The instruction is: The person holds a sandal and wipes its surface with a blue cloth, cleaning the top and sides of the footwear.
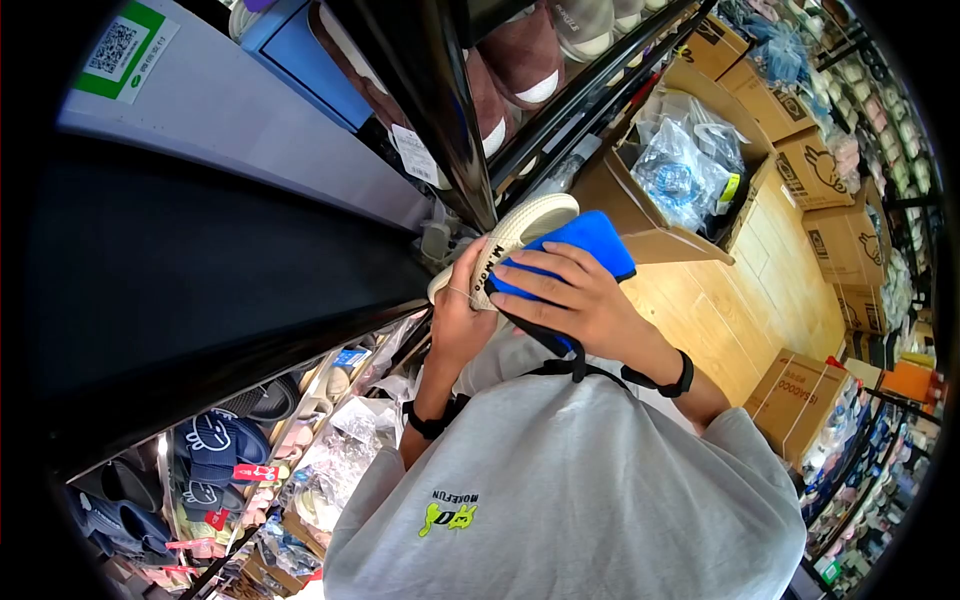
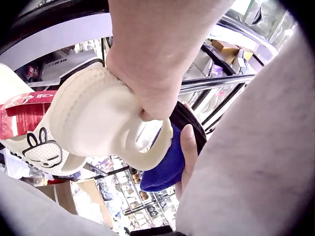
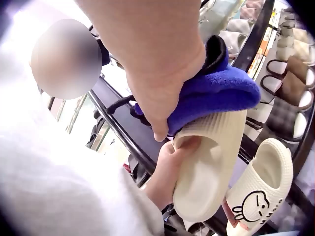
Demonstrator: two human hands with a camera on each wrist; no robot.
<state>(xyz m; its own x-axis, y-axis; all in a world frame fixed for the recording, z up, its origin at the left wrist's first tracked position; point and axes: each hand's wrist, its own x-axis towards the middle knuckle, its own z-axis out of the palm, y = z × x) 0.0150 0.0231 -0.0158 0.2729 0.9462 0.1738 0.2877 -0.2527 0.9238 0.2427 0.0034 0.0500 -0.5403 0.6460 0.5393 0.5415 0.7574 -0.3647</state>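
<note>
My left hand (image 1: 462,315) grips a cream slipper (image 1: 540,218) with raised black lettering on its strap. In the right wrist view, fingers of that hand reach into the slipper's opening. Hanging close beside it is a second cream slipper (image 3: 261,191) with a rabbit face and a red tag (image 2: 27,115). My right hand (image 1: 580,305) holds a blue plush cloth (image 1: 590,240) with black edging and a black cord against the slipper's strap. Its fingers lie across the cloth, thumb bent at the near side in the right wrist view.
A black shelf post (image 1: 430,100) and a dark panel (image 1: 230,290) stand close on the left. Brown slippers (image 1: 515,60) fill the shelf above. An open carton (image 1: 650,215) with plastic-wrapped goods sits on the wood floor (image 1: 700,300). Navy slippers (image 1: 215,440) line the lower left rack.
</note>
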